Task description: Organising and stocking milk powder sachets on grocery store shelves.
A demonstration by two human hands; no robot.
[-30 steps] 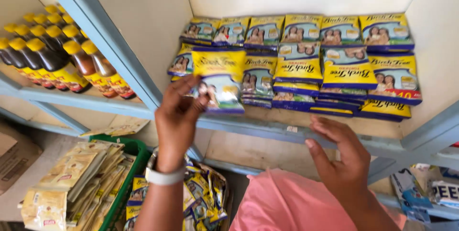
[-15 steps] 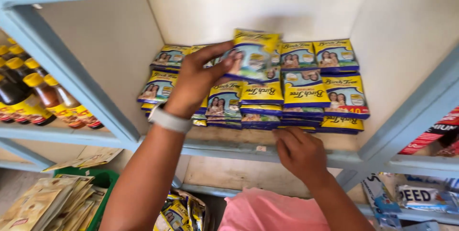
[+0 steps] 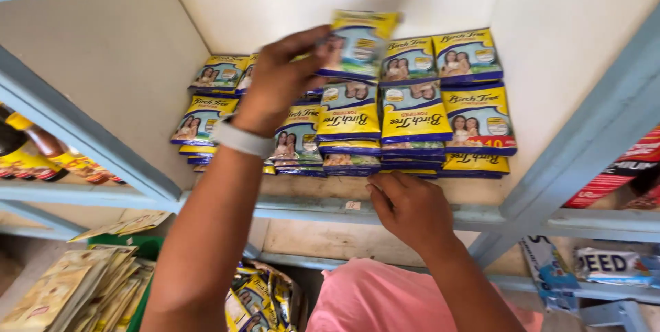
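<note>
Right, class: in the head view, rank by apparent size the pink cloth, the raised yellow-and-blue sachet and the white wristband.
1. pink cloth, though nearest the camera
2. raised sachet in the left hand
3. white wristband, clearly smallest

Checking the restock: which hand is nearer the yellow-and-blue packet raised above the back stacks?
Left. The left hand holds the raised packet by its left edge; the right hand rests low at the shelf's front edge, well below it.
</note>
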